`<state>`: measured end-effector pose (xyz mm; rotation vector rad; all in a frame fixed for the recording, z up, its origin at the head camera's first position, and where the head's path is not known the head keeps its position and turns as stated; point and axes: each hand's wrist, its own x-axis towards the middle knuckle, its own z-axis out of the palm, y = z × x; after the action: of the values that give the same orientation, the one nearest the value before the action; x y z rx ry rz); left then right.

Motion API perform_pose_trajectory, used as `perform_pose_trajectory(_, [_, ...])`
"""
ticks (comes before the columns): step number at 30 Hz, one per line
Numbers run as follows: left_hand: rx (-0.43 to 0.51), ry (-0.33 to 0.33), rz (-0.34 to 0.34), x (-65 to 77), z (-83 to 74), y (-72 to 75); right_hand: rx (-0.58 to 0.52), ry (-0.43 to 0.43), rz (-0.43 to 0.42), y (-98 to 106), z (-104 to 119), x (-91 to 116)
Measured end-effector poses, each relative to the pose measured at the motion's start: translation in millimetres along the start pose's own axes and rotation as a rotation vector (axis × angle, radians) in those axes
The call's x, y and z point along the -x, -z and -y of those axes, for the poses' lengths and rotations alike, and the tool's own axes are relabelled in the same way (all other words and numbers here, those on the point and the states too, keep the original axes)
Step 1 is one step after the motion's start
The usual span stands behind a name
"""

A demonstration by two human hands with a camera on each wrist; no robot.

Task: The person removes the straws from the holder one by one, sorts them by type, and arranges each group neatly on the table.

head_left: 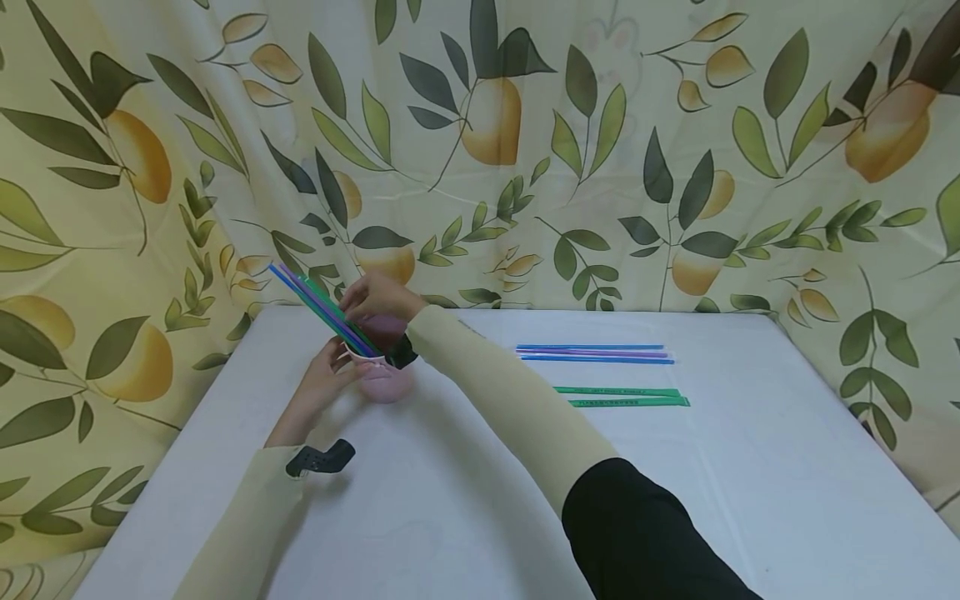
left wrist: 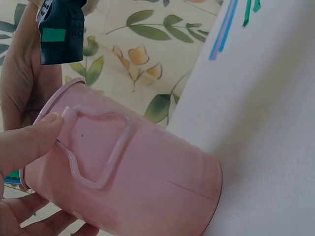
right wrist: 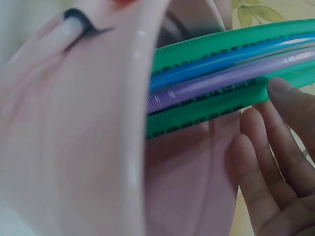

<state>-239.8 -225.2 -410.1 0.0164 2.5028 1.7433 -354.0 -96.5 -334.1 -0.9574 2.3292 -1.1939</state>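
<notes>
Left hand [head_left: 324, 379] is gripping pink round-rimmed bucket [left wrist: 152, 162]; right hand [head_left: 381, 297] is touching slim, printed green straws [right wrist: 216, 112], pinch unclear; edge of white counter [head_left: 450, 517] is running left of both hands.

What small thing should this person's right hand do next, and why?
Probably ease the right hand away from the bunched straws: their lower ends sit inside the pink bucket, the left hand grips that bucket, and loose blue, purple and green straws lie on the table.
</notes>
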Motion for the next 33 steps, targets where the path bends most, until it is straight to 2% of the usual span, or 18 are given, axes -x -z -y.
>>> perform_pose_trajectory(12, [0.053,-0.038,0.009,-1.4,-0.9,0.1,0.032,-0.018,-0.013,-4.6,-1.9,-3.5])
perform_pose_trajectory(21, [0.053,0.004,0.026,-4.2,-2.0,-0.6,0.005,0.041,-0.026,1.3,-10.8,-3.1])
perform_pose_trajectory(26, [0.055,-0.005,0.032,-5.2,-1.4,-0.7,-0.097,0.045,-0.05,3.6,-15.8,2.7])
perform_pose_trajectory(33, [0.042,-0.003,0.038,-5.0,-0.5,0.9,-0.232,0.063,-0.14,5.8,-18.1,13.5])
